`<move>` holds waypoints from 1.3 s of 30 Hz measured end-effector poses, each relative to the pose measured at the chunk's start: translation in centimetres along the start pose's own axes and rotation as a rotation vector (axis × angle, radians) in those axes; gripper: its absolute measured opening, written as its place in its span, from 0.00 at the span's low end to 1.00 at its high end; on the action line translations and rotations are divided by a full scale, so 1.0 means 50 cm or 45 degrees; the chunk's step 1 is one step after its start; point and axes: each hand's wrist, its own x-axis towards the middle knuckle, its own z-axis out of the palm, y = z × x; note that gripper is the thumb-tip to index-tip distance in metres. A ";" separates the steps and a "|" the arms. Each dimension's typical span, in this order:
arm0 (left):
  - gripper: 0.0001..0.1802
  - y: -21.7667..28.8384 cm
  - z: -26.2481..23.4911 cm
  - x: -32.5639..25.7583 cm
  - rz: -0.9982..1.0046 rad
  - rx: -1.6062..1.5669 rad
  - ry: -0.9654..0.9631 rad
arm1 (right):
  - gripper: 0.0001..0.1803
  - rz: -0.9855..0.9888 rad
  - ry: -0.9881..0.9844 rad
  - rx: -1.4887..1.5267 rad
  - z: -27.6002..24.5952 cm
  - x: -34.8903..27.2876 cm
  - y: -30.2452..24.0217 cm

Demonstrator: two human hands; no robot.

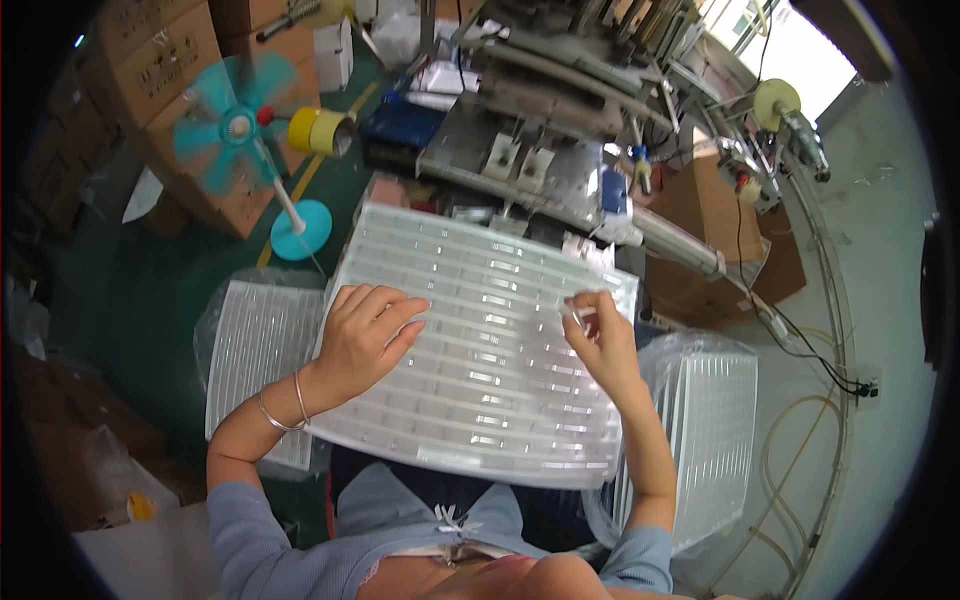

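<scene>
A large white translucent tray (465,400) lies across in front of me, ribbed with rows of slots that hold small clear shiny pieces. My left hand (362,335) hovers over its left part, fingers bent and thumb apart, with nothing visible in it. Over the tray's right part, my right hand (603,340) has thumb and fingers closed in a pinch. Something small and pale glints at those fingertips, too small to name.
Similar trays in clear plastic stand at left (262,350) and right (715,430). Beyond the big tray is a metal machine (470,150). A turquoise fan (238,127) stands at far left before cardboard boxes (165,60). Hoses and a cable run along the right wall.
</scene>
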 end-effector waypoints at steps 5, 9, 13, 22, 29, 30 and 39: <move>0.10 -0.061 0.089 0.077 0.001 0.054 0.085 | 0.11 -0.125 0.235 0.227 -0.026 0.027 0.035; 0.13 -0.067 0.153 0.148 -0.091 0.084 0.101 | 0.15 -0.169 0.350 0.318 -0.044 0.054 0.034; 0.16 -0.065 0.213 0.270 -0.100 0.205 0.309 | 0.15 -0.164 0.432 0.313 -0.055 0.096 0.053; 0.19 -0.088 0.280 0.431 0.129 0.267 0.362 | 0.15 -0.513 0.735 -0.028 -0.020 0.275 0.042; 0.09 -0.134 0.057 0.170 -0.619 -0.531 0.373 | 0.08 -0.588 0.688 -0.467 0.010 0.395 0.029; 0.11 -0.173 0.022 0.115 -0.816 -0.594 0.357 | 0.09 -0.518 0.681 -0.482 0.012 0.404 0.032; 0.08 -0.266 -0.031 -0.170 -1.622 -0.957 0.035 | 0.26 -0.414 0.607 -0.350 0.001 0.366 0.042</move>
